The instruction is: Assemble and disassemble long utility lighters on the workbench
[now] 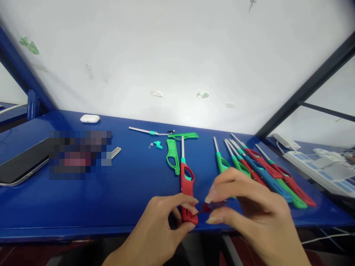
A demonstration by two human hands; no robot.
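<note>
A red long-nosed lighter (186, 181) with a metal tube lies on the blue table (133, 192), its butt end at the front edge. My left hand (159, 225) pinches that butt end between thumb and fingers. My right hand (249, 210) is closed in a pinch on a small dark red part (210, 206) held right beside the lighter's end. The part is too small and blurred to name.
Several finished red, green and blue lighters (263, 170) lie side by side at the right. Green handle shells (173, 155), a metal tube (144, 130) and small teal bits (158, 145) lie behind. A white earbud case (90, 118) and a tablet (23, 162) sit at the left.
</note>
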